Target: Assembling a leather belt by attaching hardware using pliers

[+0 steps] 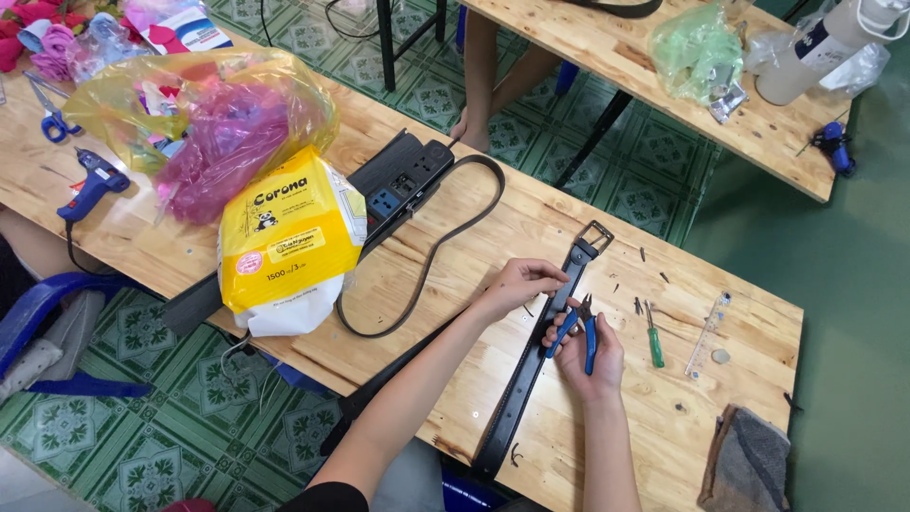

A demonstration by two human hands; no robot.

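While pinned: belt under hands

I see two bare forearms entering from the lower edge. My left hand and right hand wear no gloves, rings or watch. A black sleeve edge covers the left upper arm; the right arm shows no sleeve.

Both hands curled close together, forearms extended.
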